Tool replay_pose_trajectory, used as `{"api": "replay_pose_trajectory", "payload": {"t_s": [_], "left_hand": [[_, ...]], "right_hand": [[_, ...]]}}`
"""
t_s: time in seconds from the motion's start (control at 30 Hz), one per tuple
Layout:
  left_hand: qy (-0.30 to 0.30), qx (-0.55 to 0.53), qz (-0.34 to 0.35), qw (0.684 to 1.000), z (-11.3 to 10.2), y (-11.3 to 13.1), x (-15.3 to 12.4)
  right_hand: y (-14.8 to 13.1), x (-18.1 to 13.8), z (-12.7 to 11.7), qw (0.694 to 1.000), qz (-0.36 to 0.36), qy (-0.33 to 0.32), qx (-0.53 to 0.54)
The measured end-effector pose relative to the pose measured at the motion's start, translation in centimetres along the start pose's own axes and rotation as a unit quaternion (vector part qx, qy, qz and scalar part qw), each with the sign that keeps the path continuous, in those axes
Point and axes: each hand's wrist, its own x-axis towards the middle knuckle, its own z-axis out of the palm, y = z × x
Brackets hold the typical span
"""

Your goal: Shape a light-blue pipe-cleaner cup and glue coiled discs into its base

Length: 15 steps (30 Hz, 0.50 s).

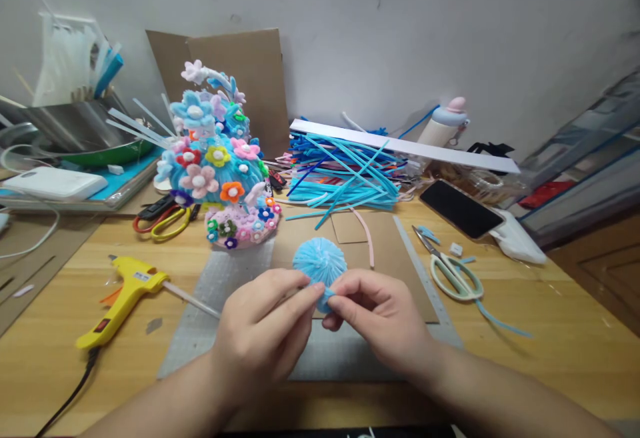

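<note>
With your left hand [260,331] and right hand [375,315] pinching the blue fuzzy ball [320,261] at its lower edge, press firmly without crushing the pile.

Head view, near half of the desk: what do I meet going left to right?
glue gun → left hand → pompom → right hand → scissors
</note>
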Motion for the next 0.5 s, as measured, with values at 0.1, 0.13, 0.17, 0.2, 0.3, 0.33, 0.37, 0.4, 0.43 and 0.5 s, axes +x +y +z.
{"api": "replay_pose_trajectory", "payload": {"t_s": [0.1,0.13,0.17,0.2,0.3,0.33,0.37,0.4,0.43,0.5], "left_hand": [[-0.017,-0.014,-0.015,1.0,0.1,0.2,0.3],[-0.022,-0.023,-0.025,0.999,0.1,0.3,0.4],[-0.027,-0.038,-0.036,0.998,0.2,0.4,0.5],[-0.03,-0.058,-0.049,0.997,0.2,0.5,0.6],[-0.028,-0.129,-0.087,0.987,0.3,0.7,0.8],[-0.023,-0.146,-0.097,0.984,0.3,0.7,0.9],[-0.018,-0.157,-0.106,0.982,0.3,0.7,0.9],[-0.013,-0.164,-0.114,0.98,0.4,0.8,1.0],[-0.01,-0.168,-0.119,0.978,0.4,0.8,1.0],[-0.003,-0.175,-0.127,0.976,0.5,0.9,1.1]], "right_hand": [[0.0,-0.2,-0.1,0.998,-0.049,0.004,-0.035],[-0.1,-0.2,-0.1,0.995,-0.074,0.007,-0.059],[-0.1,-0.3,-0.2,0.991,-0.102,0.011,-0.086],[-0.2,-0.3,-0.2,0.985,-0.13,0.013,-0.115],[-0.6,-0.3,-0.3,0.962,-0.201,0.015,-0.186],[-0.7,-0.3,-0.3,0.955,-0.219,0.014,-0.201],[-0.8,-0.3,-0.3,0.949,-0.234,0.014,-0.212],[-0.8,-0.3,-0.3,0.944,-0.247,0.017,-0.22],[-0.9,-0.3,-0.2,0.939,-0.258,0.021,-0.226],[-0.8,-0.4,-0.2,0.93,-0.277,0.028,-0.238]]}}
